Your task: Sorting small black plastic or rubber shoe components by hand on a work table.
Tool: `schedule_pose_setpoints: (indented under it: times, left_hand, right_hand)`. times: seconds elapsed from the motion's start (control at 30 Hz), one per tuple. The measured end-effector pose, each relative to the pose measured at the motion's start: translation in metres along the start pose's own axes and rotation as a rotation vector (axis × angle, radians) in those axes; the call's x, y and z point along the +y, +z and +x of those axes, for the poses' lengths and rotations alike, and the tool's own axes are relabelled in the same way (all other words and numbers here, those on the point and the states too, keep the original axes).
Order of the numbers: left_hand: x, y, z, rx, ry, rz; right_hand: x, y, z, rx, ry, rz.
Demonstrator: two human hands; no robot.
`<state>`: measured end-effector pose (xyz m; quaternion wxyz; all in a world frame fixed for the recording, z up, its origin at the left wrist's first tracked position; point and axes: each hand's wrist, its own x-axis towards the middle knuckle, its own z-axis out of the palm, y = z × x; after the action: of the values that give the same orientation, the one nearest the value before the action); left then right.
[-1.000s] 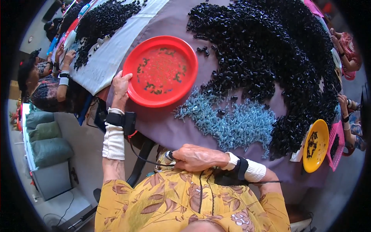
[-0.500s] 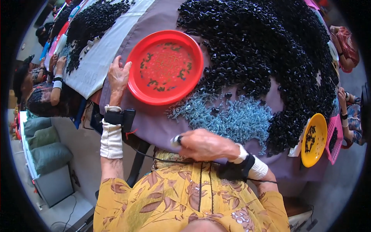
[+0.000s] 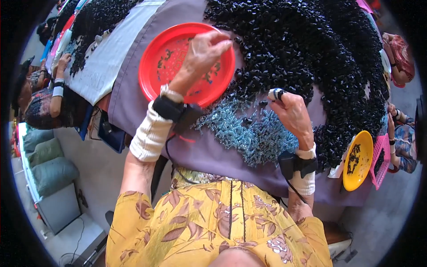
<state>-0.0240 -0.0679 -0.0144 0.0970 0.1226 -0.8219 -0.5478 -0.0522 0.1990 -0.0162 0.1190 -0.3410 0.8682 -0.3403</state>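
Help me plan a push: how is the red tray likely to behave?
The red tray will probably slide rather than tip, since it looks broad and shallow. It should hold its shape, its raised rim looking even. Its sheen suggests it may feel slightly slippery.

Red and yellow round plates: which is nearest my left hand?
The large round red patterned plate: your left hand is over it, while the round yellow plate lies far right.
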Motion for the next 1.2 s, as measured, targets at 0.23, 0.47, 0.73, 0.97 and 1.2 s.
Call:
schedule_pose_setpoints:
  times: [0.23,0.47,0.73,0.97,1.2]
  left_hand:
    - [-0.006,-0.035,0.032,0.158,-0.039,-0.295]
    - [-0.033,-0.028,-0.009,0.035,-0.147,-0.211]
    - [-0.006,0.003,-0.037,-0.247,-0.06,-0.172]
    - [0.013,0.034,-0.041,-0.464,-0.128,-0.761]
    - [0.013,0.034,-0.043,-0.406,-0.075,-0.731]
  right_hand:
    - [0.003,0.014,0.008,-0.049,-0.109,-0.294]
    - [0.0,0.021,0.011,-0.095,-0.122,-0.504]
    - [-0.015,0.006,0.016,0.108,0.015,0.155]
    - [-0.038,0.006,0.038,0.138,-0.022,0.275]
    - [-0.035,0.011,0.041,0.144,-0.019,0.406]
